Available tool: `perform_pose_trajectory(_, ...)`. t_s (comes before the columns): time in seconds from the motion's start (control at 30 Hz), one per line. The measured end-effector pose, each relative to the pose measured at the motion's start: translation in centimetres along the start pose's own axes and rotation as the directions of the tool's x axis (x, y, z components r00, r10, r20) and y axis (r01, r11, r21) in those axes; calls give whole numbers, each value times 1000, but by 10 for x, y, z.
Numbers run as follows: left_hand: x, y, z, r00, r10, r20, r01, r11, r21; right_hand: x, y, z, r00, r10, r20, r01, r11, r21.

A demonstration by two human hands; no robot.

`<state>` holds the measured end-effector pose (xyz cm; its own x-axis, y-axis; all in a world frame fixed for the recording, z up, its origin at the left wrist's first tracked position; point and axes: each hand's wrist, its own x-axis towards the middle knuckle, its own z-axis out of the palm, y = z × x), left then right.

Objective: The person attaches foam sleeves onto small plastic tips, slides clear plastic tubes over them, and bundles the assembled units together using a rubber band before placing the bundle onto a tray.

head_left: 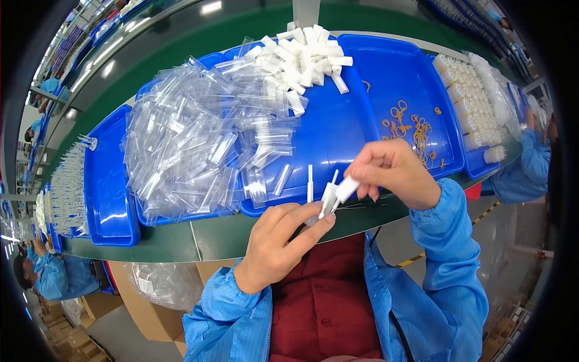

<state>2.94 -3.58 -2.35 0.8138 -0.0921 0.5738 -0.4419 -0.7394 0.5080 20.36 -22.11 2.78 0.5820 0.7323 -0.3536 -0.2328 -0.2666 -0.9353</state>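
Note:
Just in front of the trays, my left hand (280,241) is closed on several slim white plastic sticks (326,202), which point up and away from its fingertips. My right hand (395,172) pinches a short white sleeve-like piece (348,189) between thumb and fingers. That piece lies close against the sticks, and I cannot tell whether it is over one of them. Behind both hands is a blue tray (325,133). Similar white pieces (301,60) are heaped at its far end, and a heap of clear plastic sleeves (181,139) spreads across its left side.
Tan rubber bands (420,133) lie in a blue tray (386,66) to the right. Beyond it stand bundled white parts (467,99). A narrower blue tray (108,187) sits at the left, beside rows of thin clear parts (67,187). Co-workers in blue sit at both sides.

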Motion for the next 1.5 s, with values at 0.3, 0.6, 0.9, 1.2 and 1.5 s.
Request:
perform_pose_trajectory(0.3,-6,-11,7,984,143,-106,-144,990,-7,1,0,15,948,139,287,-122,989,-79)
perform_pose_trajectory(0.6,-5,-13,16,986,-74,-151,61,994,-89,88,-25,-31,746,-665,-36,134,202,-970)
perform_pose_trajectory(0.9,-7,-13,16,978,-119,-171,92,983,-160,79,7,-2,755,-587,293,262,-140,-955)
perform_pose_trajectory(1.2,-5,-13,15,985,-59,-162,45,995,-94,20,-3,17,975,-183,-128,192,979,63)
perform_pose_trajectory(1.5,-4,5,7,997,-17,-78,20,999,43,11,5,22,979,-46,-199,76,986,149)
